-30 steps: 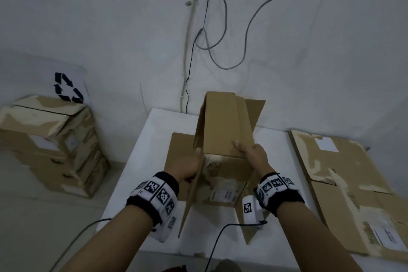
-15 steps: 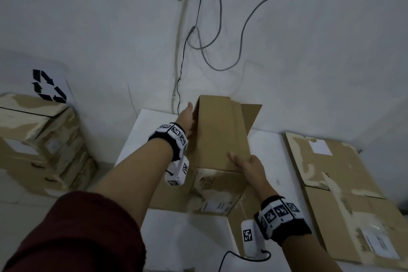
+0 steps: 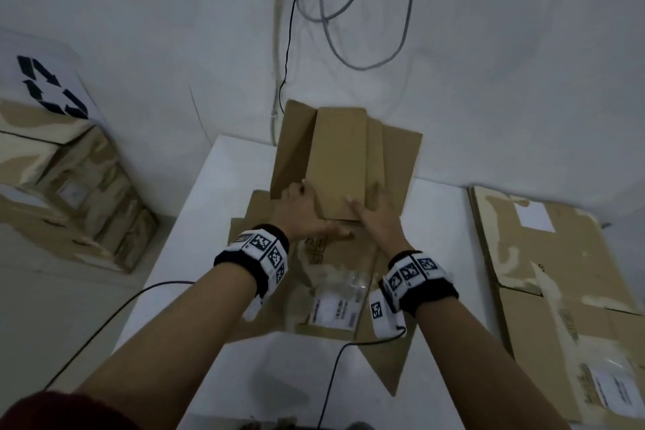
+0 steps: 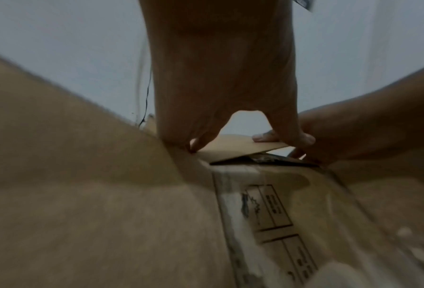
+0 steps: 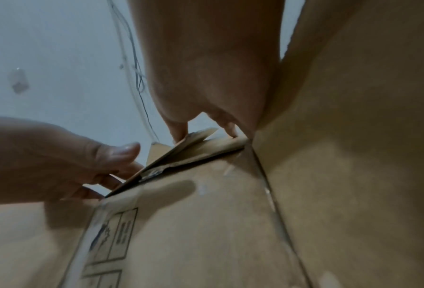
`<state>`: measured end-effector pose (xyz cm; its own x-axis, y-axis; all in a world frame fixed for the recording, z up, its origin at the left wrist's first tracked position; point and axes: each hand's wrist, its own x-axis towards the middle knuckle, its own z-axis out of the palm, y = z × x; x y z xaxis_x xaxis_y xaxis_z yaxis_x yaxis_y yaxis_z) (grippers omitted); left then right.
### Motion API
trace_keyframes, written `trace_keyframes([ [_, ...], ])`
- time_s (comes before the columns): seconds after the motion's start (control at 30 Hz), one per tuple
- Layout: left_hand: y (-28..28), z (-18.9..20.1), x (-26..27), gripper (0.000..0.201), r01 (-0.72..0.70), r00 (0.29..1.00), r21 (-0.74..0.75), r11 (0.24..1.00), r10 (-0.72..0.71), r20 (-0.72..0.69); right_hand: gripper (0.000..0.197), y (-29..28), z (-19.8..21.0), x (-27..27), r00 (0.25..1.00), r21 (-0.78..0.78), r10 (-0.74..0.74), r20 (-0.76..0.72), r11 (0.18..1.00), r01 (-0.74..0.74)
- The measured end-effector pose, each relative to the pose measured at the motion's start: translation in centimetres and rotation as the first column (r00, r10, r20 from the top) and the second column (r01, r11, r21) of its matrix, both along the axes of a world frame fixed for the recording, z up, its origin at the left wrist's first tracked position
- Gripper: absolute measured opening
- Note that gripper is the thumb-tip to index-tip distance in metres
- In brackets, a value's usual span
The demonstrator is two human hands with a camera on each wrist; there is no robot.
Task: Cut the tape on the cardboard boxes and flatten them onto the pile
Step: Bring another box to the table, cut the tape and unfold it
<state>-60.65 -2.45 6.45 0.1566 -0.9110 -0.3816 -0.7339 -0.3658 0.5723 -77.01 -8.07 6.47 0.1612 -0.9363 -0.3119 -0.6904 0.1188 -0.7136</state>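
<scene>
A brown cardboard box [image 3: 343, 157] lies half collapsed on the white table [image 3: 209, 220], its panels fanned out toward the wall. A white shipping label [image 3: 331, 311] faces up on its near panel. My left hand [image 3: 302, 209] and right hand [image 3: 378, 216] sit side by side at the near edge of the raised middle flap. In the left wrist view the flap [image 4: 233, 145] has my right thumb on top and fingers beneath. In the right wrist view my left hand [image 5: 102, 165] pinches the flap [image 5: 196, 144] the same way. No cutting tool shows.
Flattened boxes [image 3: 544, 272] form a pile on the table's right side. Taped boxes [image 3: 69, 192] stand stacked on the floor at left, under a recycling sign [image 3: 49, 87]. Cables [image 3: 328, 10] hang on the wall behind. A wrist cable [image 3: 331, 377] trails over the near table edge.
Half a second ago my left hand reached to the box's far left side; it is back at the near flap edge beside my right hand. The box has folded lower and wider.
</scene>
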Motion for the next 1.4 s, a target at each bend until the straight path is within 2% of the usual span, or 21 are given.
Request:
trace_keyframes([
  [0.07,-0.5,-2.2,0.5,0.12,-0.017,0.999,-0.013,1.0,0.017,0.042,0.092,0.0,-1.6,0.4,0.997,0.036,0.053,-0.064,0.998,-0.051],
  [0.17,-0.5,-5.8,1.2,0.104,-0.092,0.992,0.023,0.995,0.094,-0.084,0.074,0.8,-4.9,0.1,0.986,0.016,0.111,-0.124,0.994,-0.11],
  [0.2,-0.1,-7.0,1.4,0.108,-0.12,0.98,0.042,0.992,0.125,-0.153,0.074,0.9,-6.9,-0.3,0.992,0.002,0.123,-0.037,0.992,-0.123],
  [0.27,0.5,-9.4,1.5,0.126,-0.187,0.953,0.047,0.981,0.193,-0.232,0.086,1.1,-9.5,-0.9,0.973,0.075,0.231,-0.001,0.97,-0.231],
  [0.3,0.8,-11.0,1.7,0.131,-0.201,0.949,0.044,0.979,0.205,-0.24,0.087,1.5,-10.3,-1.0,0.965,0.108,0.261,-0.031,0.961,-0.256],
  [0.37,1.4,-14.1,2.4,0.128,-0.196,0.946,0.055,0.979,0.203,-0.253,0.104,1.8,-12.7,-1.6,0.945,0.06,0.293,-0.144,0.956,-0.287],
  [0.43,2.2,-15.3,2.8,0.097,-0.241,0.92,0.043,0.97,0.243,-0.309,0.112,2.0,-14.5,-2.1,0.935,0.011,0.313,-0.17,0.949,-0.316],
  [0.5,2.9,-15.3,2.9,0.045,-0.375,0.874,-0.041,0.926,0.338,-0.349,0.097,2.1,-15.7,-2.4,0.956,-0.111,0.26,-0.137,0.955,-0.276],
  [0.57,3.4,-15.2,2.7,0.021,-0.589,0.755,-0.098,0.802,0.503,-0.42,0.074,2.5,-16.9,-2.8,0.996,-0.207,0.065,0.064,0.977,-0.051],
  [0.6,3.5,-15.0,2.8,0.029,-0.69,0.683,-0.129,0.712,0.58,-0.444,0.07,2.9,-17.1,-2.8,0.972,-0.203,-0.115,0.206,0.967,0.157],
  [0.67,4.0,-15.4,3.1,0.092,-0.831,0.547,-0.163,0.531,0.73,-0.409,0.068,3.5,-17.2,-3.3,0.814,-0.156,-0.41,0.411,0.848,0.506],
  [0.7,4.3,-15.6,3.2,0.115,-0.868,0.495,-0.185,0.461,0.777,-0.389,0.075,3.7,-17.1,-3.6,0.759,-0.168,-0.488,0.431,0.783,0.599],
  [0.77,4.7,-16.7,2.9,0.127,-0.873,0.482,-0.264,0.409,0.808,-0.338,0.096,3.7,-17.9,-4.6,0.749,-0.267,-0.558,0.359,0.707,0.655],
  [0.83,4.8,-16.9,1.9,0.111,-0.804,0.538,-0.377,0.46,0.833,-0.128,0.091,3.5,-18.3,-5.3,0.816,-0.443,-0.552,0.173,0.696,0.565],
  [0.9,5.0,-17.1,1.3,0.08,-0.608,0.685,-0.458,0.648,0.72,0.109,0.064,3.7,-19.1,-5.5,0.899,-0.585,-0.438,-0.007,0.731,0.351],
  [0.97,5.5,-18.0,1.2,0.058,-0.274,0.891,-0.431,0.86,0.396,0.223,0.048,4.6,-19.6,-4.6,0.972,-0.578,-0.189,-0.14,0.812,0.075],
  [1.0,5.9,-18.7,1.2,0.055,-0.087,0.94,-0.384,0.919,0.203,0.274,0.048,5.2,-19.8,-4.1,0.971,-0.52,-0.077,-0.227,0.852,-0.054],
  [1.03,6.3,-19.4,1.3,0.056,0.063,0.945,-0.334,0.941,0.052,0.324,0.05,5.7,-19.9,-3.8,0.947,-0.449,0.001,-0.321,0.88,-0.153],
  [1.1,6.6,-20.5,1.4,0.056,0.192,0.913,-0.279,0.941,-0.066,0.403,0.054,6.3,-20.1,-3.4,0.901,-0.37,0.055,-0.43,0.9,-0.231],
  [1.27,6.2,-20.8,1.3,0.055,0.178,0.905,-0.248,0.952,-0.06,0.42,0.054,5.9,-20.3,-3.3,0.879,-0.334,0.042,-0.474,0.915,-0.224],
  [1.4,6.1,-20.4,1.4,0.055,0.196,0.907,-0.229,0.954,-0.087,0.413,0.06,5.7,-19.9,-3.7,0.862,-0.283,0.104,-0.497,0.919,-0.274],
])
